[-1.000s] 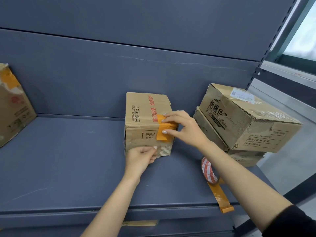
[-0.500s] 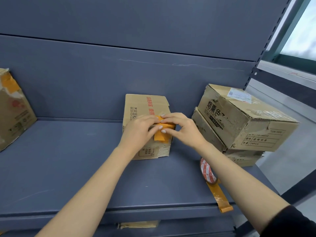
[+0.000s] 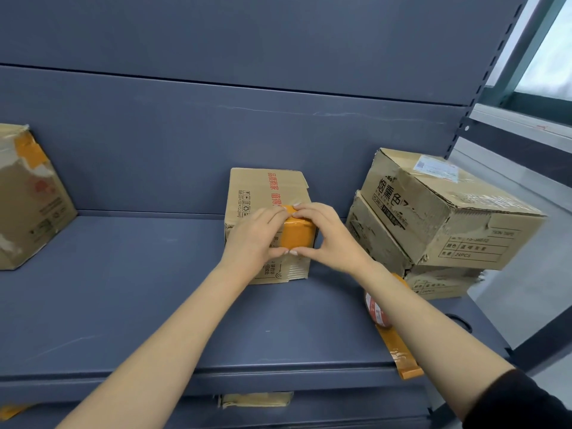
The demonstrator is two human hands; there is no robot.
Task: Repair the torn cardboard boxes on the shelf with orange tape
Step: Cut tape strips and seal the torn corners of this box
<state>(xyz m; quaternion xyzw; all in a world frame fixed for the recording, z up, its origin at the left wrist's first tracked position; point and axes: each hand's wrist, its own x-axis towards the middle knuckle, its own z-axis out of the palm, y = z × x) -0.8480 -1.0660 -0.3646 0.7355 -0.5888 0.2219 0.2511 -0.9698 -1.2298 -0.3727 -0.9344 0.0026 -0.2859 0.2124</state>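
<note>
A small cardboard box (image 3: 266,187) with red print stands in the middle of the grey shelf (image 3: 139,289). An orange tape strip (image 3: 297,235) wraps over its front right top edge. My left hand (image 3: 255,239) and my right hand (image 3: 329,236) frame the strip from either side, fingertips pressing it on top and thumbs meeting below it. The orange tape roll (image 3: 376,311) stands on the shelf under my right forearm, and its loose end (image 3: 399,354) trails over the front edge.
Two stacked torn boxes (image 3: 445,209) sit at the shelf's right end. Another box (image 3: 28,196) with orange tape on its corner stands at the far left. A cardboard piece (image 3: 257,399) shows on the shelf below. The back panel (image 3: 216,134) is close behind.
My left hand rose from the box's lower front to the tape strip. Both hands have pressed the strip down over the edge, so it lies flatter and wider.
</note>
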